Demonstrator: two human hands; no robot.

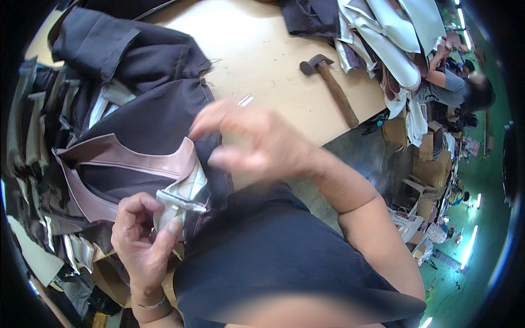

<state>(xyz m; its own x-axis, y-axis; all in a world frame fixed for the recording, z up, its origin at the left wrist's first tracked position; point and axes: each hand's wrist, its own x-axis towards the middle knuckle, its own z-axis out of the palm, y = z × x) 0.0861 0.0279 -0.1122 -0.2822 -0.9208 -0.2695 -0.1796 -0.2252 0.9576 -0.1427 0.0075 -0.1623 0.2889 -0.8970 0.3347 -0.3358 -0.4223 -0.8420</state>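
Note:
My left hand (143, 232) pinches a small silvery-white packet (174, 210) between thumb and fingers, near the table's edge. My right hand (249, 139), smeared by motion, is raised over the dark cloth to the right, thumb and forefinger apart. A slim white stick-like piece (246, 100) shows just above its knuckles; whether the hand holds it I cannot tell. Below and left of the hands lies a pink shoe-upper-like piece (128, 156), curved round an opening. It rests on dark cloth (158, 112), with crumpled whitish material (191, 183) at its right end.
A hammer (333, 90) with a wooden handle lies on the pale tabletop (246, 49). White and dark pieces (377, 33) are heaped at the far right. Stacked dark pieces (38, 120) line the left. Another person (451, 87) and cardboard boxes (432, 175) are beyond, on the right.

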